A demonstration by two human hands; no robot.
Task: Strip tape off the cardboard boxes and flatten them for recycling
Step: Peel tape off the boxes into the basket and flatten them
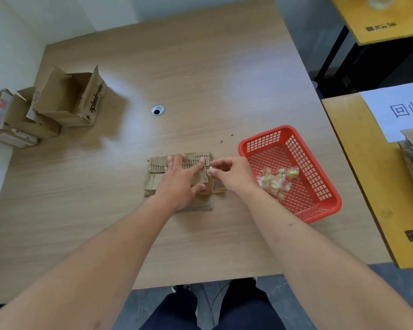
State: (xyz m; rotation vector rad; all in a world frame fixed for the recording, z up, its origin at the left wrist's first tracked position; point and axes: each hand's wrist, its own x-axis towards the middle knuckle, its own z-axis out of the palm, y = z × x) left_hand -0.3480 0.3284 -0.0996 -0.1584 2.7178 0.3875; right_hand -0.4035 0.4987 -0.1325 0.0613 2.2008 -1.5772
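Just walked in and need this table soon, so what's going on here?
A person is stripping tape from a flattened cardboard box on the wooden table. The left hand presses the box flat while the right hand pinches a bit of clear tape at its edge. Crumpled tape scraps already lie in the red basket beside it. Several unflattened boxes wait at the table's far left.

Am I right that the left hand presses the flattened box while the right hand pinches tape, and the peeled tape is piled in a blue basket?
Not quite: the basket is red, as the head view shows. The left hand presses the flattened box, the right hand pinches tape, and peeled tape lies inside it.
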